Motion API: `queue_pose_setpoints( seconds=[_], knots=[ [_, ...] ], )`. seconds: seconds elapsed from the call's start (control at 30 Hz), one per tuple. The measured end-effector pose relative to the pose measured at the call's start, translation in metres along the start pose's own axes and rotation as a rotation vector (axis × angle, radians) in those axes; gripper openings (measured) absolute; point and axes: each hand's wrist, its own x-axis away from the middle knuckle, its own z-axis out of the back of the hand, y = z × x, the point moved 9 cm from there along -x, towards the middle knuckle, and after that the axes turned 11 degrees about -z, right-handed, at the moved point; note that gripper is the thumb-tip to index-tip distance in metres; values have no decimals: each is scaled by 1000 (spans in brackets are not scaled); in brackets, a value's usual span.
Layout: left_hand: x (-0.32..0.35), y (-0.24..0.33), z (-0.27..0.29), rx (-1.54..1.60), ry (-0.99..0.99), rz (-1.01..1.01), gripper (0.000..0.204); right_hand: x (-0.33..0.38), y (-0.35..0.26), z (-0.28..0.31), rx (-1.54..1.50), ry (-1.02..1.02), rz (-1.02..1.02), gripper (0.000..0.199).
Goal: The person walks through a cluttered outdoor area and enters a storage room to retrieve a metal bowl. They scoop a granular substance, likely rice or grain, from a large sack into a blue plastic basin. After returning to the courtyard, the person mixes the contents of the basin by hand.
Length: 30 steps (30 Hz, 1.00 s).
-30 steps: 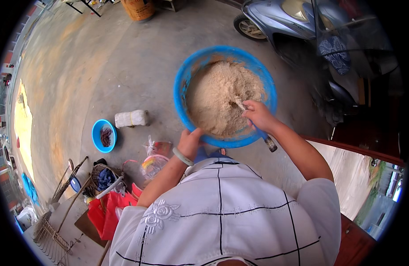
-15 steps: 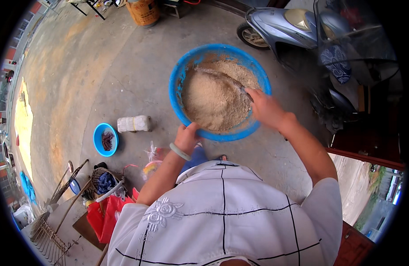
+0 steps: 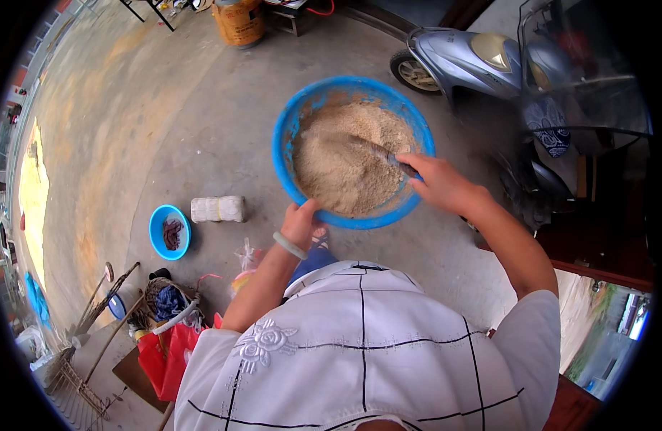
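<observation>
A large blue basin [image 3: 282,161] is in front of me, filled with pale tan, coarse, mealy powder [image 3: 345,176]. At its near-left rim my left hand [image 3: 300,221], with a pale bangle on the wrist, is closed on the edge. My right hand [image 3: 438,179] reaches over the basin's right side, closed round the handle of a long, narrow stirring tool [image 3: 377,149] coated in powder. A bit of blue shows at its handle. The tool's far end is sunk in the powder and blurred, so its exact kind cannot be told.
On the concrete floor at left are a small blue bowl [image 3: 174,252] of dark pieces and a white wrapped block [image 3: 217,209]. Beyond them are a red bag [image 3: 165,363], a basket [image 3: 158,293] and a rake [image 3: 72,388]. A silver scooter [image 3: 467,61] stands far right, an orange drum [image 3: 239,23] far back.
My right hand has shifted slightly right and down with the tool, whose far end has gone deeper into the powder. The heap looks flatter. My left hand stays on the rim.
</observation>
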Motion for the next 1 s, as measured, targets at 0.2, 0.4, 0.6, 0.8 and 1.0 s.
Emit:
queue_pose_setpoints(
  seconds=[0.2, 0.4, 0.6, 0.8, 1.0],
  knots=[
    [-14, 27, 20, 1, 54, -56, 21, -5, -35, -7, 16, -147, 37, 40],
    [-30, 25, 44, -23, 119, -41, 21, -27, -32, -36, 93, -264, 30, 41],
    [-39, 33, 59, 18, 164, -67, 21, -70, -2, -43, 190, -58, 123, 41],
    [-64, 42, 57, 57, 185, -75, 23, -131, 12, -17, 233, 13, 120, 41],
    [-92, 70, 45, 103, 264, -113, 22, -191, -18, 37, 226, 81, 391, 41]
  ],
)
